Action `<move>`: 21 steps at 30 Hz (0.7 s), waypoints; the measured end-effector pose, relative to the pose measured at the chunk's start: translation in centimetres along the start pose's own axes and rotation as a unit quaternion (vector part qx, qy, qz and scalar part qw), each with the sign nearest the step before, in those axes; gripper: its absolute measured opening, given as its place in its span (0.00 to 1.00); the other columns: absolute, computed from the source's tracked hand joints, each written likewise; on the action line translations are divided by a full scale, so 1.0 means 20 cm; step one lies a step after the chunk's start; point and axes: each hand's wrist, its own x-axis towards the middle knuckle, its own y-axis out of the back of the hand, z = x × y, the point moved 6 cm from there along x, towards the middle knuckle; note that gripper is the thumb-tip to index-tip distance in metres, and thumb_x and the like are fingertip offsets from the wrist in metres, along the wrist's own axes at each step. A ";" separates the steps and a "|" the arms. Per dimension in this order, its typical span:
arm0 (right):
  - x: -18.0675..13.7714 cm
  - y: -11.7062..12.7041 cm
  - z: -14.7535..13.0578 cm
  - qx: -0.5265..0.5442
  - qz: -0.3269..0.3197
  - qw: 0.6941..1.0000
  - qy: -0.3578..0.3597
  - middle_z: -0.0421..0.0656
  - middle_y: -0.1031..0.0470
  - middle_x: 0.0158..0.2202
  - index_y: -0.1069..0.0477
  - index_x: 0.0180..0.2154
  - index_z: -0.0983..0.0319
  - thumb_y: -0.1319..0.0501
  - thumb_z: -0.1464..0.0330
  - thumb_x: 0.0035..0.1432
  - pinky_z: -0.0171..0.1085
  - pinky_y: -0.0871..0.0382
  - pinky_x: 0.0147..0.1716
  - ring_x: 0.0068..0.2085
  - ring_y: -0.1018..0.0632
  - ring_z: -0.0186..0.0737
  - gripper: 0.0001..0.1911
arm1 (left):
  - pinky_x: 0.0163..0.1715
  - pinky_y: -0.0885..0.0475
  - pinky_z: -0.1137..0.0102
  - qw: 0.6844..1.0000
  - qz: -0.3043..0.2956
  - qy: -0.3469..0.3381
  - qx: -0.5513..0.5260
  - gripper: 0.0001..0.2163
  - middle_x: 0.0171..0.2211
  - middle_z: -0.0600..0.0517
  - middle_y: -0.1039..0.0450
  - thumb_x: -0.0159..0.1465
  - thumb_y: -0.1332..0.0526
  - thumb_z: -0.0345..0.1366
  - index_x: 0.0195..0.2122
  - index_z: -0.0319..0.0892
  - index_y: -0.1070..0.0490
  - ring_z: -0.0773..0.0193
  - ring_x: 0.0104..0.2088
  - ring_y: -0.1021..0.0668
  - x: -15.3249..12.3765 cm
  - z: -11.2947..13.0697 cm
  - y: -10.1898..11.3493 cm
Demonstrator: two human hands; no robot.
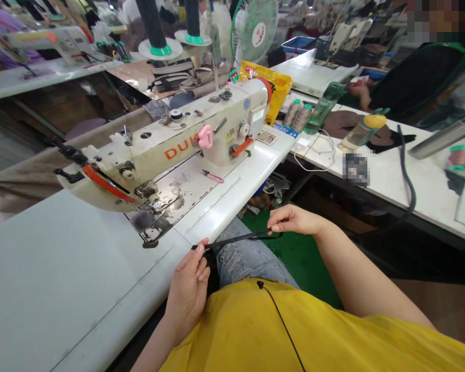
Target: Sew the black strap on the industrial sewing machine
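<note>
A narrow black strap (236,239) is stretched between my two hands, over my lap and just off the table's front edge. My left hand (189,284) pinches one end between thumb and fingers. Farther right, my right hand (294,220) pinches the strap near a loop that hangs back under it. Beyond my hands stands a white sewing machine (194,134) with orange trim; its needle area lies ahead of my left hand. Pink-handled thread snips (213,176) rest on the machine bed.
The white sewing table (62,279) extends left. On a side table (422,191) at right stand thread cones (301,118), a green bottle (327,108) and a yellow-capped bottle (362,133). A green fan (254,31) stands behind. Another person's hand (361,93) shows at upper right.
</note>
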 end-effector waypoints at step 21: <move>0.01 0.03 0.11 -0.059 0.011 0.998 0.009 0.46 0.21 0.33 0.16 0.38 0.64 0.32 0.49 0.62 0.36 0.29 0.37 0.35 0.23 0.38 0.23 | 0.18 0.48 0.81 0.999 0.007 -0.002 0.053 0.19 0.26 0.59 0.43 0.55 0.23 0.47 0.41 0.38 0.17 0.74 0.23 0.49 -0.01 -0.03 -0.03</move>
